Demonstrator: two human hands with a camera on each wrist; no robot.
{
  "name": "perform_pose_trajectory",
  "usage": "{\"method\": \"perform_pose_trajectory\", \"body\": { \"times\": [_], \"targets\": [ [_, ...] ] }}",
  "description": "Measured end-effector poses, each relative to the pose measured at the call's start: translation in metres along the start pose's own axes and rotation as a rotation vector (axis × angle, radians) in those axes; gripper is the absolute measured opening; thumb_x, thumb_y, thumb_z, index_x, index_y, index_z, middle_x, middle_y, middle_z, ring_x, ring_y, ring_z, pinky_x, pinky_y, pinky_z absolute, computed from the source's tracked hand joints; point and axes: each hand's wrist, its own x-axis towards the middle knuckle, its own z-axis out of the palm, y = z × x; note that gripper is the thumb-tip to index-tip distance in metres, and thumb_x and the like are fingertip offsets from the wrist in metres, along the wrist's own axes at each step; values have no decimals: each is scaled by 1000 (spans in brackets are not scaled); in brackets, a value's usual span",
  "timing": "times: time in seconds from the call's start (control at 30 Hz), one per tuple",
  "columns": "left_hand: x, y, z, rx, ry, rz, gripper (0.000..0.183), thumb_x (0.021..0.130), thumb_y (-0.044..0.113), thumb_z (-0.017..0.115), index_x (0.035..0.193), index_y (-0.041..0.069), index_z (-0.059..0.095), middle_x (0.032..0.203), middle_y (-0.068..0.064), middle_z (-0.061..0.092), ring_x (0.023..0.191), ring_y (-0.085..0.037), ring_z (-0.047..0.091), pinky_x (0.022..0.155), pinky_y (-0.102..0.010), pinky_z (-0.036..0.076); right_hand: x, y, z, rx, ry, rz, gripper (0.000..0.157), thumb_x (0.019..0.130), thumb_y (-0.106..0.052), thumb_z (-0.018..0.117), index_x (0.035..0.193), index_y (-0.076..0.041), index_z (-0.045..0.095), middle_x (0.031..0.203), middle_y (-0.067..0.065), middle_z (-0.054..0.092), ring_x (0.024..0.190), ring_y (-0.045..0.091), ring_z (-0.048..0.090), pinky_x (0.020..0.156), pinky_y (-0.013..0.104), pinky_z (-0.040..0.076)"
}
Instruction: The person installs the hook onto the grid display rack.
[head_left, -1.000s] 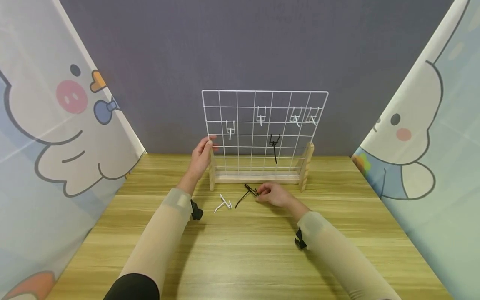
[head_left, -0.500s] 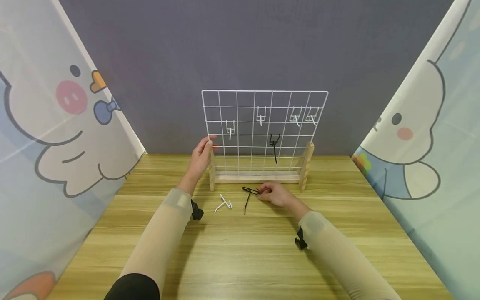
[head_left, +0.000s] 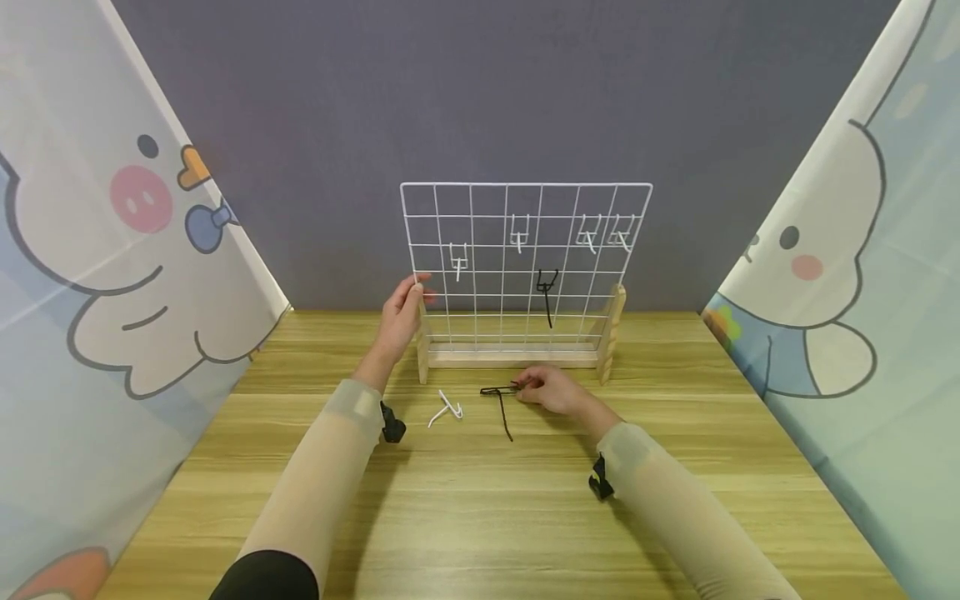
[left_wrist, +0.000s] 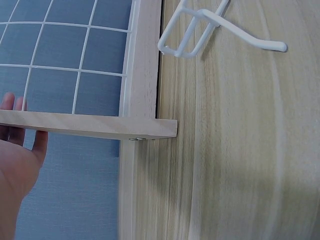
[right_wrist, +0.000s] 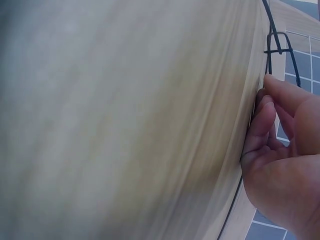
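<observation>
My left hand grips the left wooden post of a stand that carries a white wire grid panel. In the left wrist view, the fingers of the left hand lie on both sides of that post. My right hand pinches one end of a black wire hook in front of the stand, its long prong pointing toward me. In the right wrist view, the fingertips meet on the black hook. A white hook lies on the table to the left.
Several white hooks, one of them at the upper middle, hang on the grid. A black hook hangs lower, right of centre. The wooden table ends at a dark back wall. Printed cloths flank it.
My right hand has turned the black hook on the table, so its long prong has swung from lower left to lower right. The left hand keeps its grip on the post.
</observation>
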Motion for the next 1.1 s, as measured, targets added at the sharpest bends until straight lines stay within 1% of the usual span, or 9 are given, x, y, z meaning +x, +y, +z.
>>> {"method": "perform_pose_trajectory", "body": {
  "times": [0.1,0.23,0.37,0.47,0.6,0.7,0.87,1.0,1.1],
  "targets": [
    [-2,4,1,-5,-10,-4,43,119,17,42,154,-5,54,137,-44,61,103,-5,68,81,-30,46,-1,0,0,-16,-11,-14,26,105,-11,73,128,0,74,105,11,70,82,14,59,65,26,51],
    [-1,0,0,-4,-3,-2,44,120,21,42,156,-2,55,139,-43,61,102,-1,67,75,-27,42,-1,0,0,-30,-25,-29,26,106,-10,71,130,-1,75,104,9,71,79,13,58,66,26,51],
    [3,-7,0,14,8,10,44,120,26,44,155,3,58,136,-39,65,102,-2,68,68,-23,38,-1,-1,0,-42,-39,-33,27,106,-10,70,131,-1,75,104,9,73,78,13,57,68,27,50],
    [3,-9,0,8,12,34,44,120,26,45,153,0,58,128,-33,69,102,-6,69,77,-24,45,-1,-2,-1,-61,-43,-35,27,106,-10,70,131,-2,76,106,9,75,83,13,58,73,27,49],
    [3,-10,0,-10,14,62,43,120,24,47,150,-3,59,113,-11,73,101,-7,70,88,-28,49,-1,-2,-1,-83,-38,-32,26,106,-10,70,131,-4,77,111,8,76,90,13,57,80,28,47],
    [3,-10,0,-8,13,64,41,120,24,47,149,0,61,109,0,73,101,-6,71,86,-28,48,-1,-1,-2,-58,-37,-24,28,106,-10,70,132,-5,76,110,9,75,91,14,58,79,27,47],
    [3,-10,0,7,8,49,41,120,25,46,150,2,60,117,-12,74,105,-10,71,87,-24,49,-4,2,-4,46,-49,-9,37,105,-10,72,141,1,67,115,14,70,96,18,62,76,27,52],
    [2,-9,-1,-6,6,44,41,120,23,45,151,0,59,125,-26,70,106,-11,70,95,-31,49,-10,4,-6,129,-50,21,44,105,-11,73,144,4,62,120,17,70,100,20,66,79,29,55],
    [2,-9,-1,-9,6,41,41,120,24,45,151,0,59,120,-16,74,105,-9,69,90,-32,48,-17,6,-8,183,-66,44,45,104,-10,74,143,7,60,119,17,71,99,19,68,79,30,58]
  ]
}}
